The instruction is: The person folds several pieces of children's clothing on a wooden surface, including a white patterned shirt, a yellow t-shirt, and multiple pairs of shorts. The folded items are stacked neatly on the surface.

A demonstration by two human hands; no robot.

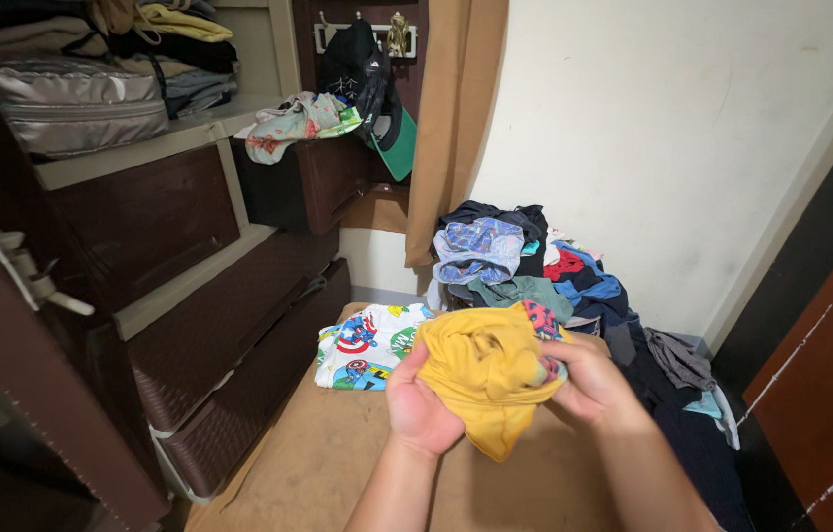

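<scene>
— Yellow shirt (483, 374): where is it?
— Bunched above the brown mat (337, 453), left hand (420, 406) and right hand (589, 382) both clutching it.
— Progress?
— One printed shirt (367, 347) lies folded; the clothes pile (534, 271) looks unsorted.

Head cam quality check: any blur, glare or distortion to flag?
Head view: sharp on both hands, left hand and right hand, gripping the yellow garment; no glare; wide-angle bending at the edges; dark wardrobe door at left underexposed; white wall evenly lit.
</scene>
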